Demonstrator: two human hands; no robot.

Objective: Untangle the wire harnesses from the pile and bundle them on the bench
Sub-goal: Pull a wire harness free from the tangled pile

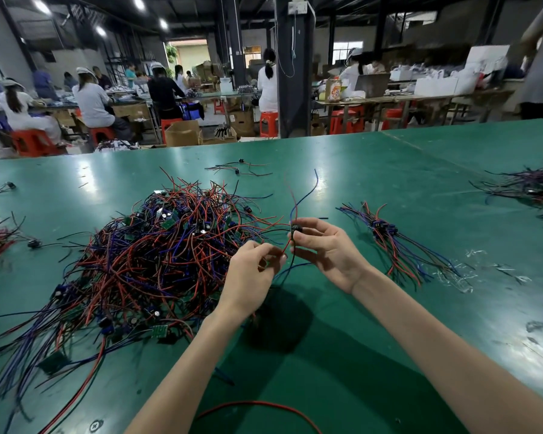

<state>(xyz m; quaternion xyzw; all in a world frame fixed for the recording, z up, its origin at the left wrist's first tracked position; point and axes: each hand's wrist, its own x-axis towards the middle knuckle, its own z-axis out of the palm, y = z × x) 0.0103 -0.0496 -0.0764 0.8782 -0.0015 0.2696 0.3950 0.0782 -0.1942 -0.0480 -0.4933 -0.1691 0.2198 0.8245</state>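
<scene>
On the green bench (358, 183), left of centre, lies the pile (157, 255): a dense, knotted heap of thin red, blue and black wires with small green circuit boards and black connectors caught among them, its strands trailing out toward the near left edge. Just right of the pile, both hands are raised above the bench with one harness (295, 228) between them. The right hand (326, 249) pinches the small black connector block of this harness between thumb and curled fingertips. A red and a blue lead rise from the block, while black and blue leads hang down to the bench. The left hand (251, 270), fingers curled together, pinches a red lead just below and left of the connector. Farther right, apart from the hands, a sorted bundle (392, 242) rests flat, its connectors grouped at one end and its wires fanned toward the near side. A loose red wire (257, 404) curves between the forearms.
</scene>
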